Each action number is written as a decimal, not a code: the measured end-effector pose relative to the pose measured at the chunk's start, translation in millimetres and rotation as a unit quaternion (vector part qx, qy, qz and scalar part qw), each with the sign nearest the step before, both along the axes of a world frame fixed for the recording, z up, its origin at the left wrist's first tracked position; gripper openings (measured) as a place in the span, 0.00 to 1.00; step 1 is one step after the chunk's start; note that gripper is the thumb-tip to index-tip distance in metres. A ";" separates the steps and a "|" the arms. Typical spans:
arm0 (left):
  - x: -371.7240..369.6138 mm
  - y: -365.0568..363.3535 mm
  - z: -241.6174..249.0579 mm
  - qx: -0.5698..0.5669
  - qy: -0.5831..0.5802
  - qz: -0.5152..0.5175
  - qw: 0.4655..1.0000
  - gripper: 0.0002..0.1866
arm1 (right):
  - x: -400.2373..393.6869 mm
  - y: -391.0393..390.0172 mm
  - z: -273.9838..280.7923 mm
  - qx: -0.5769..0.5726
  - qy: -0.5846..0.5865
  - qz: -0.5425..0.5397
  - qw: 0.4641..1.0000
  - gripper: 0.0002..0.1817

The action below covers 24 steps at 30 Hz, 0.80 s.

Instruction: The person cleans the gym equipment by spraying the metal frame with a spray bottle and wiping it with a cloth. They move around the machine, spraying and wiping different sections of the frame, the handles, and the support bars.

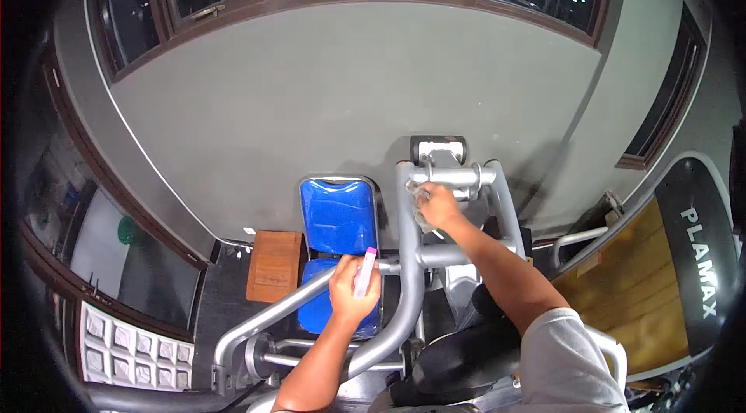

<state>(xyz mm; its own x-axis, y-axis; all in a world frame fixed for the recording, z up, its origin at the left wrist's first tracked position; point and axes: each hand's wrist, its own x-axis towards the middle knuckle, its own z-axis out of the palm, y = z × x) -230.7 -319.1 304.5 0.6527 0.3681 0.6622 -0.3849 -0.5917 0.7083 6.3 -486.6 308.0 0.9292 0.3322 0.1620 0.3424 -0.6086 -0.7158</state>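
My left hand (353,289) is wrapped round a slim white bottle with a pink top (364,274), held upright beside the sloping silver bar. With arm stretched forward, my right hand (440,208) is closed on a crumpled greyish cloth (420,220), pressed to the upper left part of the silver frame (409,257) of a gym machine. My fingers hide much of the cloth. Just beyond that hand is the frame's top crossbar (454,176), with a black-ended roller part (437,149) behind it.
A blue padded chair (338,215) stands behind the machine, with a brown wooden box (274,265) to its left. Grey wall (350,87) and windows close off the far side. At right leans a PLAMAX board (699,257). A black pad (466,362) lies close below me.
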 end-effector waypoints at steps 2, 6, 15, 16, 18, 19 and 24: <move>-1.2 2.6 -2.1 0.010 0.028 0.003 1.000 0.05 | -15.3 -4.8 18.2 -0.084 0.044 0.032 0.995 0.19; -1.8 -4.4 -3.1 0.006 0.035 -0.006 0.999 0.05 | -30.4 -21.4 15.4 -0.196 0.048 0.119 0.972 0.25; 0.3 5.8 1.3 0.036 0.019 0.024 0.999 0.05 | -10.8 7.4 30.5 -0.048 0.014 -0.034 0.998 0.21; 1.3 6.5 2.2 0.033 0.021 0.026 0.999 0.05 | -10.0 9.0 24.8 -0.060 0.016 -0.025 0.998 0.21; 0.2 4.9 0.8 0.022 0.028 0.030 0.999 0.05 | -6.7 6.1 17.6 -0.070 0.020 -0.002 0.997 0.20; 0.7 4.1 0.1 0.018 0.027 0.027 0.999 0.05 | -7.8 1.6 13.9 -0.082 0.032 0.013 0.996 0.20; 0.6 2.5 -3.6 0.029 0.049 0.010 0.998 0.04 | -33.7 -18.1 40.4 -0.142 0.081 0.159 0.974 0.18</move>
<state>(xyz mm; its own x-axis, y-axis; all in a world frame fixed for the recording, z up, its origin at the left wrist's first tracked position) -230.1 -316.6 300.9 0.7083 0.3452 0.6157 -0.3022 -0.6401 0.7064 -27.4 -504.7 348.5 0.7774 0.6178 -0.1185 0.4431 -0.6714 -0.5941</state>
